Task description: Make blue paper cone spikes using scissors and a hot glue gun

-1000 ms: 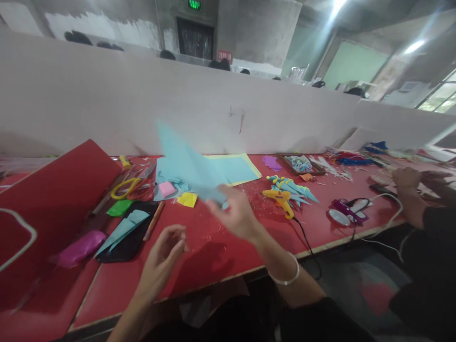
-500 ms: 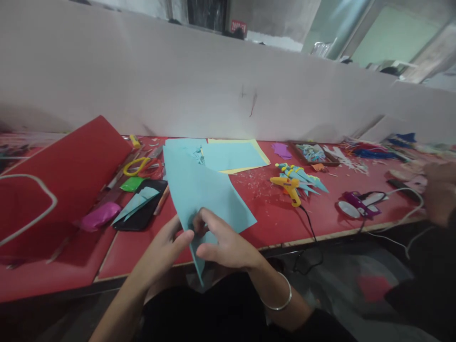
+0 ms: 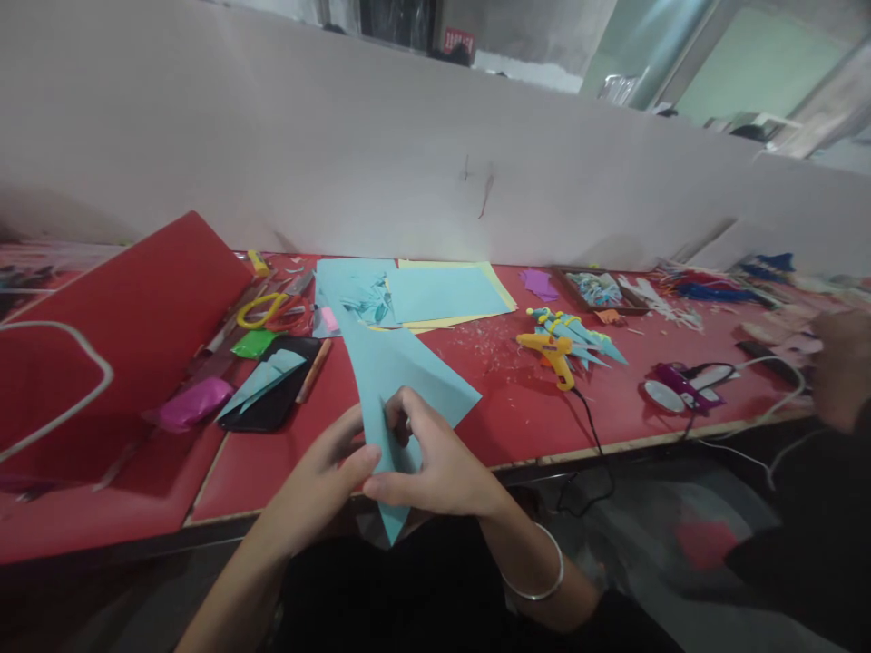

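Between my hands, over the table's front edge, is a light blue sheet of paper (image 3: 435, 372), partly curled over along its left side. My left hand (image 3: 337, 467) grips the left edge, thumb on the near face and fingers behind the sheet. On the other side my right hand (image 3: 439, 453) is closed on the curled part, its index finger bent into the fold and its thumb across the front. A pointed corner hangs below both hands. The fingertips behind the paper are hidden.
A yellow glue gun (image 3: 554, 354) lies on the red table (image 3: 490, 435) beside blue paper cones (image 3: 592, 340). Flat blue sheets (image 3: 445, 292) lie behind. Left are scissors (image 3: 262, 311), a black phone-like slab (image 3: 272, 413) with folded paper, and a red board (image 3: 136, 336). A co-worker's hand (image 3: 840, 367) is far right.
The blue sheet has turned and curled more, its upper part swinging right and down, uncovering paper scraps and a pink piece behind. Both hands have shifted slightly right.
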